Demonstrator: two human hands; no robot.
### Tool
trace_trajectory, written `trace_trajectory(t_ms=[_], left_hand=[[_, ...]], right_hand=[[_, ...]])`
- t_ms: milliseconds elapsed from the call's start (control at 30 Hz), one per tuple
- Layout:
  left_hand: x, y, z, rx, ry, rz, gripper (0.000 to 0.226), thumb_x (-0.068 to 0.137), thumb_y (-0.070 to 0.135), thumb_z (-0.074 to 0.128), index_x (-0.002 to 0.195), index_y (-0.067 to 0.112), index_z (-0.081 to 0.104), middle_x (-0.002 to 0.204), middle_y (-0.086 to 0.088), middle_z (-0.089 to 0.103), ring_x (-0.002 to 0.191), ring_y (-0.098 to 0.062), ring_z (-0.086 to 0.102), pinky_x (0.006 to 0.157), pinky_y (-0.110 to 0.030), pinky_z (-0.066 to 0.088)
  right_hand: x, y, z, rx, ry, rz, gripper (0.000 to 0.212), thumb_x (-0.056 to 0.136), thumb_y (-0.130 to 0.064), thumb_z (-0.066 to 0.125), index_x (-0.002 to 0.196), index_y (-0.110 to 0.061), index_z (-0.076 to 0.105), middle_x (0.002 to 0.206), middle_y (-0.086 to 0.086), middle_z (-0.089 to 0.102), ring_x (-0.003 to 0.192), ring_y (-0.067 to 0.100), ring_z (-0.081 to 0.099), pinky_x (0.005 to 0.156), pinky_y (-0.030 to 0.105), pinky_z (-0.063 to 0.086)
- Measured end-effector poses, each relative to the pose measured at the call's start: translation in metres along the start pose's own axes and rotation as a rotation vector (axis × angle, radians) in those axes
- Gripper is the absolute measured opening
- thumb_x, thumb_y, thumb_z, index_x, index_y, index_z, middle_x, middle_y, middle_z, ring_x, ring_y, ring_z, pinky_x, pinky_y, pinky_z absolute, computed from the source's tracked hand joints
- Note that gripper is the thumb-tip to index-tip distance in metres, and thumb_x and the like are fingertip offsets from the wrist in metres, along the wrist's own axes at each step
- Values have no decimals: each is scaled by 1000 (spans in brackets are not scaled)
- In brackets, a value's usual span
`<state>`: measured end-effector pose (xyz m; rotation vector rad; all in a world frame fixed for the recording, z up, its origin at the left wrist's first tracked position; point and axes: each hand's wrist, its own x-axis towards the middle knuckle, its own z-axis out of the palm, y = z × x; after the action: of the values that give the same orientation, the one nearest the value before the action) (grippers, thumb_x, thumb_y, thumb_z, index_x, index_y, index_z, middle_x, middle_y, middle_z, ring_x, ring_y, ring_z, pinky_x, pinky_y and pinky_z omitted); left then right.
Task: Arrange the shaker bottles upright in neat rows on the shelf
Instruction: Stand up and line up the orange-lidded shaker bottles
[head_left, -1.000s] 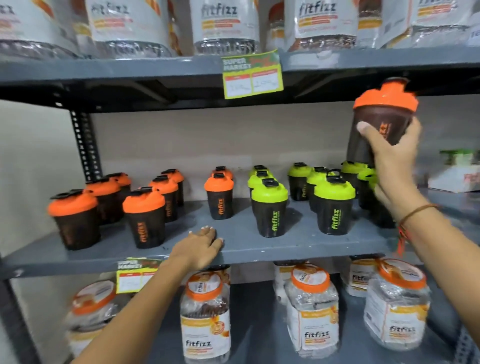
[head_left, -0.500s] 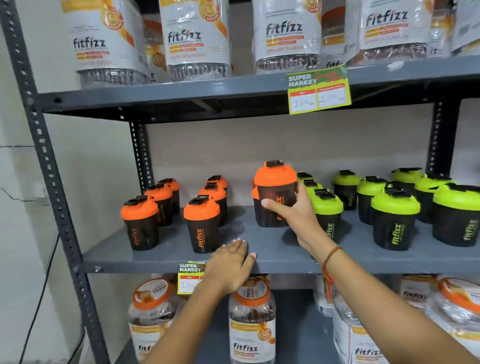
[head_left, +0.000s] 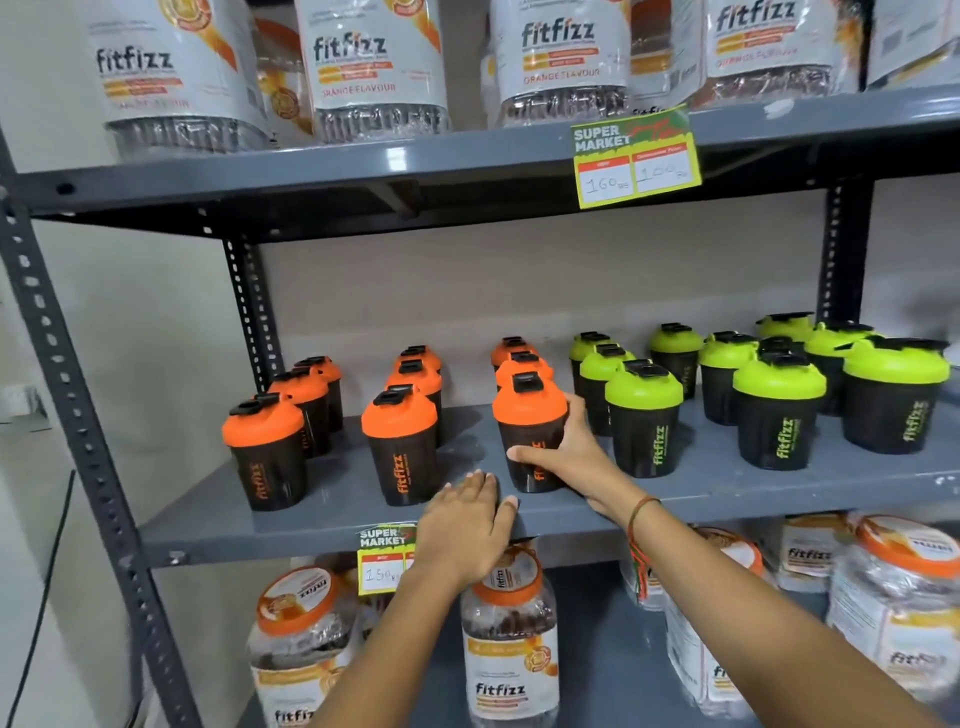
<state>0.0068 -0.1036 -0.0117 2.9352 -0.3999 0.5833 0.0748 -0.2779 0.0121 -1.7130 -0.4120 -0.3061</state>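
Black shaker bottles stand upright on the grey middle shelf (head_left: 332, 519). Orange-lidded ones fill three rows on the left, such as the front-left bottle (head_left: 265, 452) and the one beside it (head_left: 401, 448). Green-lidded ones (head_left: 644, 418) stand in rows on the right. My right hand (head_left: 563, 453) is wrapped around the front orange-lidded shaker (head_left: 529, 415) of the third row, which rests upright on the shelf. My left hand (head_left: 465, 525) lies flat, palm down, on the shelf's front edge, holding nothing.
Large Fitfizz jars (head_left: 374, 67) line the top shelf, and more jars (head_left: 509, 649) stand on the lower shelf. Price tags (head_left: 635, 158) hang on the shelf edges. A perforated grey upright (head_left: 78, 415) frames the left side, beside a wall.
My right hand carried the orange-lidded shaker down from high on the right and set it at the front of the third orange row. The view shifted left. My left hand stayed on the shelf edge.
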Motion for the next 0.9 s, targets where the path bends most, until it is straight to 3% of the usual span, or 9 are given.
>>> trace_trajectory(t_ms=[167, 300, 400, 467, 533, 600, 700, 767, 900], left_hand=[[0, 1, 2, -12, 9, -8, 63, 98, 50, 17, 147, 13, 33, 155, -9, 34, 144, -20, 27, 118, -37, 15], [-6, -5, -11, -282, 46, 21, 53, 98, 48, 31, 138, 17, 46, 141, -6, 52, 131, -23, 47, 109, -42, 37], [-30, -13, -23, -659, 463, -12, 34, 93, 40, 51, 124, 32, 59, 116, 13, 66, 104, -3, 62, 87, -32, 54], [-44, -24, -29, -678, 812, -27, 22, 84, 30, 58, 106, 35, 58, 101, 24, 57, 92, -3, 60, 77, -21, 50], [-49, -40, -33, -719, 983, -96, 32, 74, 25, 61, 102, 33, 47, 100, 25, 45, 90, -5, 53, 76, -23, 46], [-48, -58, -37, -782, 913, -206, 49, 72, 24, 69, 112, 29, 41, 109, 16, 42, 98, -9, 50, 85, -34, 49], [-39, -81, -41, -844, 481, -336, 100, 70, 31, 82, 144, 31, 16, 147, -2, 38, 133, -23, 40, 108, -51, 37], [-30, -92, -45, -834, 244, -354, 123, 64, 42, 85, 151, 34, -2, 156, -5, 30, 141, -28, 32, 113, -53, 31], [-9, -108, -48, -882, 51, -351, 110, 61, 41, 87, 148, 27, 21, 143, -2, 49, 126, -21, 50, 103, -41, 41]], right_hand=[[-4, -2, -1, 19, 6, 27, 94, 69, -18, 90, 133, -36, 24, 120, -14, 53, 110, -2, 54, 69, 5, 48], [-11, -9, -8, 18, -25, 39, 110, 62, -31, 95, 142, -36, 19, 133, -9, 50, 122, 13, 52, 98, 27, 47], [-20, -13, -22, -4, -40, 47, 135, 50, -49, 94, 154, -37, 8, 143, -7, 41, 131, 12, 44, 109, 37, 38], [-25, -13, -28, -69, -55, 37, 139, 47, -56, 92, 156, -37, 7, 144, -7, 39, 133, 11, 41, 112, 39, 37], [-28, -12, -30, -107, -62, 31, 136, 49, -58, 90, 156, -35, 11, 142, -8, 40, 134, 11, 41, 113, 38, 36], [-29, -11, -27, -91, -62, 30, 130, 50, -56, 90, 155, -32, 17, 140, -12, 42, 131, 9, 44, 109, 34, 37], [-28, -12, -25, -106, -54, 30, 114, 50, -56, 90, 146, -35, 32, 127, -25, 51, 119, 2, 51, 102, 28, 40], [-27, -11, -26, -114, -63, 49, 97, 48, -57, 90, 130, -44, 39, 117, -33, 51, 110, -8, 53, 91, 18, 45], [-22, -7, -27, -122, -90, 75, 75, 54, -47, 92, 113, -50, 47, 116, -32, 56, 107, -12, 57, 88, 18, 46]])
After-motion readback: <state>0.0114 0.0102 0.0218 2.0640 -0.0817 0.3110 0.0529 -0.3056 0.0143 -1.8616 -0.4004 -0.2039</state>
